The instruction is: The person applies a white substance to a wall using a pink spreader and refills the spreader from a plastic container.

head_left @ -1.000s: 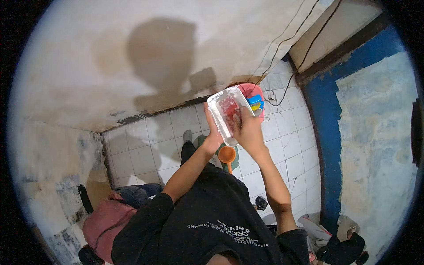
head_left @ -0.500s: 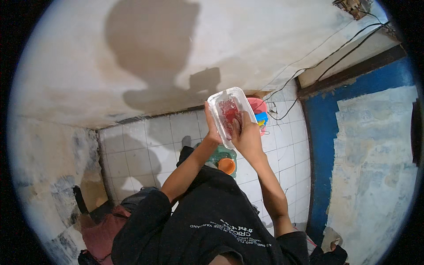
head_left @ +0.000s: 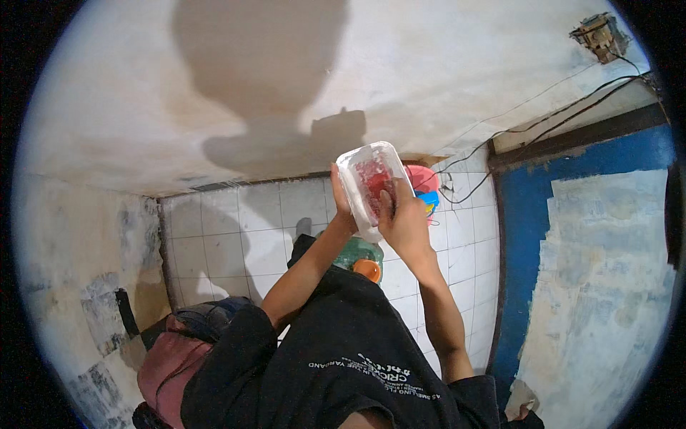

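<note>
I hold a clear plastic container (head_left: pixel 368 179) up in front of me, tilted, with something red inside it. My left hand (head_left: pixel 341 204) grips its left edge from behind. My right hand (head_left: pixel 402 218) presses on its lower right side, fingers reaching into the open face. Below the container, near my body, are a green object with an orange round piece (head_left: pixel 367 269).
A pink bucket (head_left: pixel 423 179) with a blue item beside it stands on the white tiled floor (head_left: pixel 236 236). Black cables (head_left: pixel 514 132) run along the stained wall. A blue painted door frame (head_left: pixel 514 236) is on the right. Pink and blue cloth (head_left: pixel 179 350) lies lower left.
The view has tilted up toward the wall. Both hands keep the container, which sits a little higher and nearer the centre; my right hand has shifted further over its face.
</note>
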`<state>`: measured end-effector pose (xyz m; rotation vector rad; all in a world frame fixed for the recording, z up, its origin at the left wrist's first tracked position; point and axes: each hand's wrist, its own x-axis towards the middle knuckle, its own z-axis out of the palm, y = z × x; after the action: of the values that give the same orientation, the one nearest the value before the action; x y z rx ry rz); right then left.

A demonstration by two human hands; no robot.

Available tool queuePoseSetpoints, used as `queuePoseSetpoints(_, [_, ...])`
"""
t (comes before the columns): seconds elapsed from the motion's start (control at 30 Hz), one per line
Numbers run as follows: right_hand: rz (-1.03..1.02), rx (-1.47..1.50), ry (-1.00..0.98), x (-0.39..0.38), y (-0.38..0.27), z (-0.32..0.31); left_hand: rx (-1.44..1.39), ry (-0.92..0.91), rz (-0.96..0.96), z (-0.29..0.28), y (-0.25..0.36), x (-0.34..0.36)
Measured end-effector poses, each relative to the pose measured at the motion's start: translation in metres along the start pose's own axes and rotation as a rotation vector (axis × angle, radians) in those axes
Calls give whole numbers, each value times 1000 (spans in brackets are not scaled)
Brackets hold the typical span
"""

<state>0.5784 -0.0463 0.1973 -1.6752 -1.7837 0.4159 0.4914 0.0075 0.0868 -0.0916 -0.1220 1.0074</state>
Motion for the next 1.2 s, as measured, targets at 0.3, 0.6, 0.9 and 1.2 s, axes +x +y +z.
queuePoseSetpoints(0.3, [-36, 19, -9, 10, 4, 6, 135, 222, 96, 11, 5, 7])
queuePoseSetpoints(0.6, [-26, -25, -77, 11, 1, 16, 185, 230, 101, 4, 14, -4])
queuePoseSetpoints(0.9, [-66, 79, -73, 21, -17, 17, 249, 238, 133, 11, 29, -13])
queuePoseSetpoints(1.2, [-54, 4, -127, 23, -26, 29, 259, 313, 222, 10, 39, -18])
